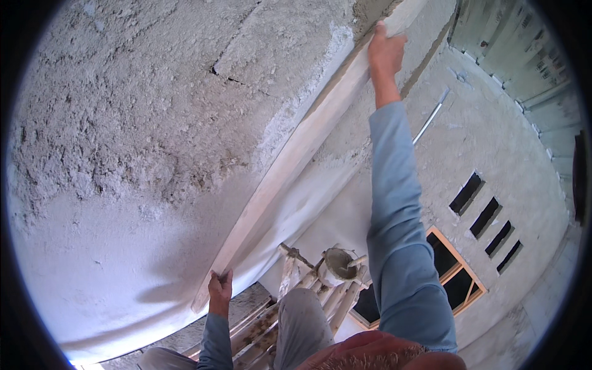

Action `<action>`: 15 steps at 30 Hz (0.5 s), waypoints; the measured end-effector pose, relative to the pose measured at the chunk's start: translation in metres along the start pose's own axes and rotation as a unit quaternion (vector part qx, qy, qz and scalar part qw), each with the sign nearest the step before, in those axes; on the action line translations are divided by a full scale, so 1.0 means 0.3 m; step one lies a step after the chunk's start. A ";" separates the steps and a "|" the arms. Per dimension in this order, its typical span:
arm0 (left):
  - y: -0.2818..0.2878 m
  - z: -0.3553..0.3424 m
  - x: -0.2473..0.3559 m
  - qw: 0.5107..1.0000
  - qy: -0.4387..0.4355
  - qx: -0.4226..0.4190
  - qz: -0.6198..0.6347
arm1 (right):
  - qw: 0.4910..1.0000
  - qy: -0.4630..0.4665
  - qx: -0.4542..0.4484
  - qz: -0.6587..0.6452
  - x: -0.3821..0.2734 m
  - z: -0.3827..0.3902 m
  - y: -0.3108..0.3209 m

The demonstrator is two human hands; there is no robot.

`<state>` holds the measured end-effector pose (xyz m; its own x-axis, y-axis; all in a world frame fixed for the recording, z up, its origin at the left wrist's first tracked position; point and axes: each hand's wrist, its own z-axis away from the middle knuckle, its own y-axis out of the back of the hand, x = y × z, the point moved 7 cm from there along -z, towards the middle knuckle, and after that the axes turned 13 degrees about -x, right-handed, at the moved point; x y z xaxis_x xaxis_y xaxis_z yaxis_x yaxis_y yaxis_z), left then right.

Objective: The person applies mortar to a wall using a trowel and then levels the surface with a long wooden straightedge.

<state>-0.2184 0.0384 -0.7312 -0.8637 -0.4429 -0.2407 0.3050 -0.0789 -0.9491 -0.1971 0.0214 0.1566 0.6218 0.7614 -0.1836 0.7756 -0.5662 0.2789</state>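
Note:
A long, pale wooden board (295,154) lies slanted along the edge of the plastered wall, from the lower left up to the top right. My left hand (220,291) grips its lower end, thumb and fingers closed on the edge. With the arm stretched far up, my right hand (387,54) is closed round the board near its visible top; some of the fingers are hidden behind it. Beside the board, the upper wall carries rough grey plaster (135,117), while the lower part is smoother and paler (105,259).
Below me are scaffold poles (336,308) with a mortar-smeared bucket (340,264) on them. A wooden window frame (453,274) and several dark slots (484,217) sit in the right wall. A thin metal bar (430,117) leans there, and corrugated sheets (512,46) are overhead.

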 end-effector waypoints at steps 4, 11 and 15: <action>-0.089 0.041 -0.034 1.000 -0.008 -0.017 -0.020 | 0.999 0.014 0.037 -0.009 0.039 -0.054 0.022; 0.123 0.048 0.137 0.627 -0.244 -0.116 -0.730 | 0.993 0.052 -0.021 -0.100 0.039 0.319 -0.088; 0.388 -0.048 0.349 0.847 -0.219 -0.069 -0.480 | 0.989 0.043 -0.053 -0.131 -0.096 0.511 -0.142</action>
<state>-0.2790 -0.0042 -0.8697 -0.4460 -0.5249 0.7249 -0.5290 -0.4987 -0.6866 -0.2315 -0.0249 0.0055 0.3856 0.9045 -0.1824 0.8903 -0.3128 0.3309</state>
